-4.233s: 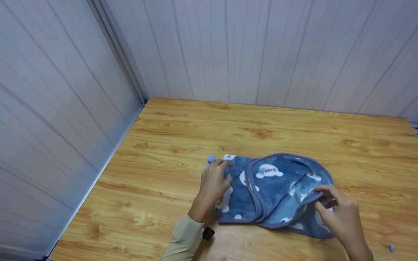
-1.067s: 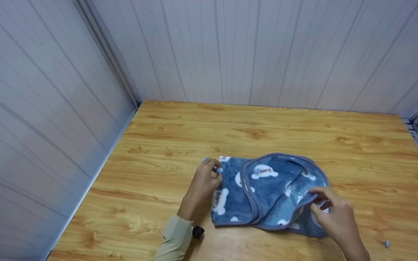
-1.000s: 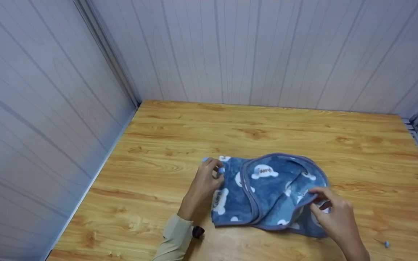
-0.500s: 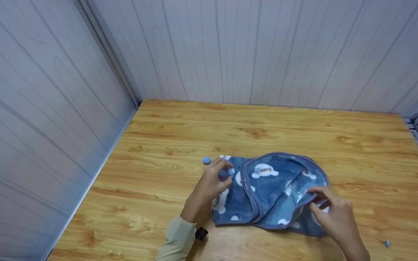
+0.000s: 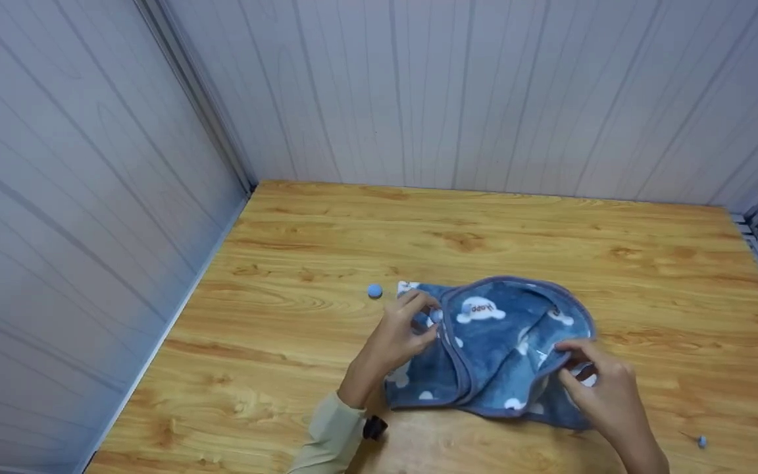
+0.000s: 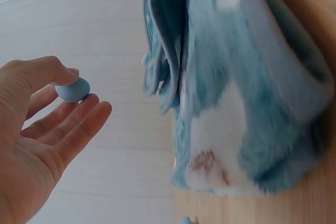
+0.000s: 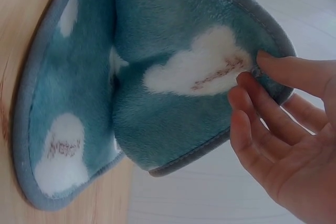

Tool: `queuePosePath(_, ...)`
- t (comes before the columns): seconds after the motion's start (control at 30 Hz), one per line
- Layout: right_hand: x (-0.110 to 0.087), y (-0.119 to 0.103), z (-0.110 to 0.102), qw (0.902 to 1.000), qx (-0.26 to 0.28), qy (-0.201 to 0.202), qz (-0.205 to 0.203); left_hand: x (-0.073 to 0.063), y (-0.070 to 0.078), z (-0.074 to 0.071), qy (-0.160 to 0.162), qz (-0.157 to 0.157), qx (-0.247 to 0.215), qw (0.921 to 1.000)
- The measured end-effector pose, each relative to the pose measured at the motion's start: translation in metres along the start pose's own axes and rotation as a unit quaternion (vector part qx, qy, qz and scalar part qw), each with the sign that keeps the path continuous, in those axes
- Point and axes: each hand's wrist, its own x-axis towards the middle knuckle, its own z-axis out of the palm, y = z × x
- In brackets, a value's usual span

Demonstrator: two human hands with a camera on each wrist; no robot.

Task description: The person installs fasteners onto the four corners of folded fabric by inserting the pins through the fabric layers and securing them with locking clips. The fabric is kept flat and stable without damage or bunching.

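My left hand (image 5: 397,336) pinches a blue knob (image 6: 73,89); my right hand (image 5: 609,390) pinches the edge of the blue cloth (image 5: 497,355) between them.

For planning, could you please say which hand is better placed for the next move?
Probably the left hand: it pinches a blue knob clear of the cloth, whose edge the right hand holds.

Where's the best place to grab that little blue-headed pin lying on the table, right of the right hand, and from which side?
I'd pinch the blue-headed pin by its blue head, coming from the right. It lies on the table with its thin shank pointing left, so that approach should keep clear of the likely sharp end.
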Motion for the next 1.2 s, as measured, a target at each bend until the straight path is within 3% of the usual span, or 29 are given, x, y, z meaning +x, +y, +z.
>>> queuePosePath(0.53,-0.001,0.003,0.003,0.9998,-0.005,-0.014,0.009,0.007,0.023,0.018,-0.044,0.035,-0.010,0.9984)
queuePosePath(1.2,0.000,-0.001,0.007,0.9999,0.010,-0.004,-0.007,0.011,0.037,0.039,-0.068,0.077,-0.007,0.9947)
